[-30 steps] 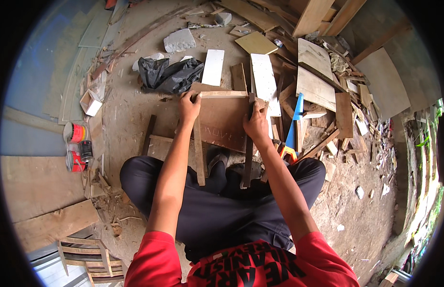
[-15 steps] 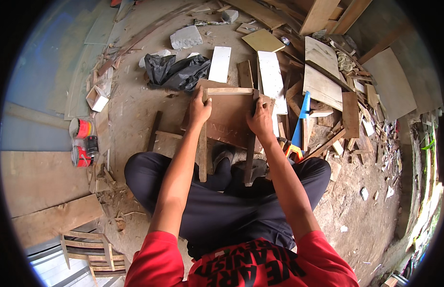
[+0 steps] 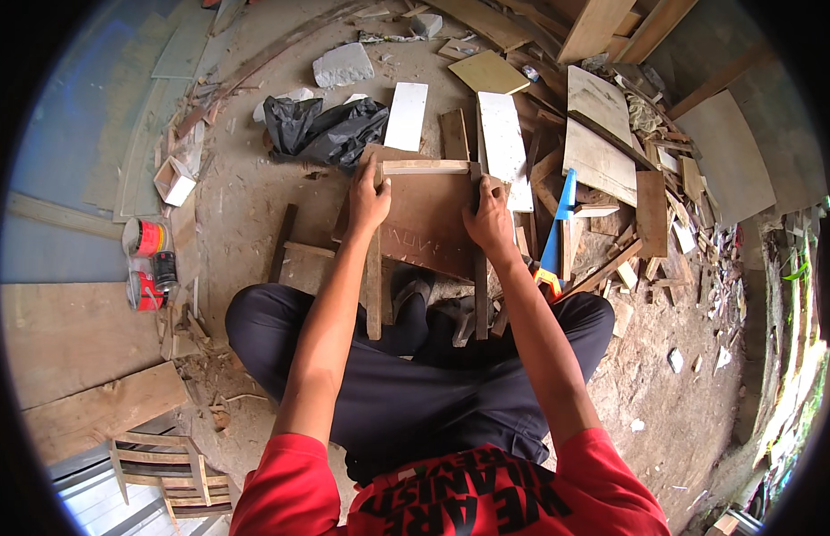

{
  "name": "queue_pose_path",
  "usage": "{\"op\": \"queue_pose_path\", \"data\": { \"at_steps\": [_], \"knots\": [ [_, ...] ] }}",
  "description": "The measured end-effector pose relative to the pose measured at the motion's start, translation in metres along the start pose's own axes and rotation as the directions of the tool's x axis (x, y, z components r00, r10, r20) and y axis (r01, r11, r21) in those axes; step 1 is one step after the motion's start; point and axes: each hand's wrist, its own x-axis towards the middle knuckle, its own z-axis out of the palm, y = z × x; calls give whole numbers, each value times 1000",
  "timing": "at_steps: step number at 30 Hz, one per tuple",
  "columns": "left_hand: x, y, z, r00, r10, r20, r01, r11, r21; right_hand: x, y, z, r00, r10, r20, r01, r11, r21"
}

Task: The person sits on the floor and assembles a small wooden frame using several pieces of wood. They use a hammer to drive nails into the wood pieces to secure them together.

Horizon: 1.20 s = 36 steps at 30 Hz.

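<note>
Between my hands is a wooden frame [image 3: 424, 167], a pale crosspiece with two legs reaching back toward my lap. My left hand [image 3: 368, 204] closes round its left corner, thumb on the inner side. At the right corner, my right hand [image 3: 490, 219] grips the darker leg. Beneath the frame lies a brown board [image 3: 424, 210] with faint pale marks on it; whether the two are joined I cannot tell. Another wooden piece with a dark upright [image 3: 284, 243] and a thin bar shows at the board's left, partly hidden by my arm.
A blue handsaw [image 3: 558, 223] with an orange handle rests by my right knee, among scrap wood. White boards [image 3: 406, 116] and a black plastic bag [image 3: 326, 129] lie ahead. Red cans [image 3: 145, 290] stand at the left, a slatted wooden piece [image 3: 165, 460] at lower left.
The frame's right leg has swung slightly rightward with my right hand, while my left hand stays at its corner. The whole view has shifted slightly.
</note>
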Motion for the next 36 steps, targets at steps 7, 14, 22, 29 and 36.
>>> {"op": "queue_pose_path", "data": {
  "at_steps": [7,14,22,29,36],
  "knots": [
    [5,-7,5,995,100,-2,-99,982,162,12,-10,-1,994,29,-106,-15,991,134],
    [3,1,7,997,75,-2,-72,964,254,51,-6,6,982,-120,-143,134,986,99],
    [2,4,6,997,61,-38,-53,981,185,53,-9,7,992,-64,-113,81,986,148],
    [3,2,7,996,72,-43,-61,975,212,55,-7,9,989,-94,-116,109,985,131],
    [4,5,9,997,78,3,-75,944,320,61,4,12,994,-91,-60,100,983,155]
  ]
}}
